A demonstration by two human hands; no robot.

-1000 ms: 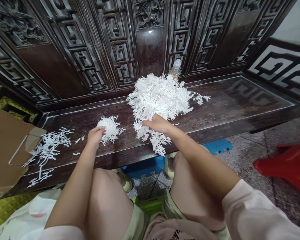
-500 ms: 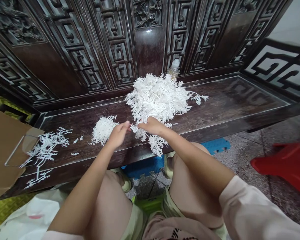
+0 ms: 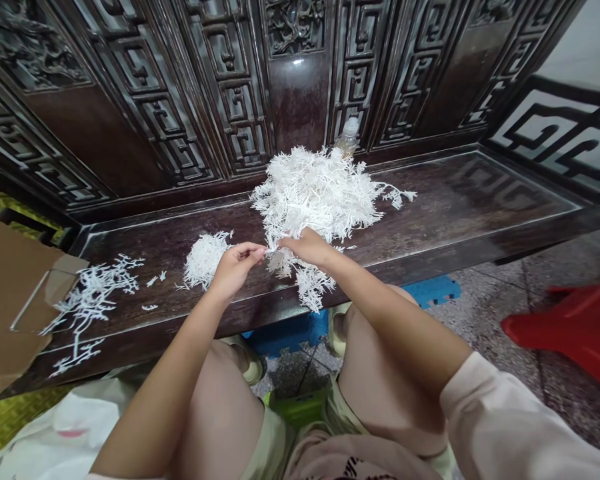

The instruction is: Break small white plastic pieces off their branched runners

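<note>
A large heap of white branched plastic sprigs [image 3: 320, 190] sits on the dark wooden bench [image 3: 450, 200], with part of it hanging at the front edge. Just before the heap, my left hand [image 3: 237, 265] pinches the tip of a white sprig [image 3: 272, 249] between thumb and finger. My right hand [image 3: 304, 245] closes on the same sprig from the other side; its fingertips are partly hidden by the hand and the heap. Left of my left hand lies a smaller pile of short white pieces [image 3: 206, 260].
Bare white branched stems [image 3: 95, 297] lie at the left beside a cardboard piece [image 3: 10, 300]. A capped clear bottle [image 3: 349, 137] stands behind the heap. The carved backrest [image 3: 300, 100] rises along the rear. A red plastic stool [image 3: 570, 327] is on the floor at right.
My left hand has moved slightly right and its fingers now meet the sprig, where a small gap showed before. My right hand has shifted a little.
</note>
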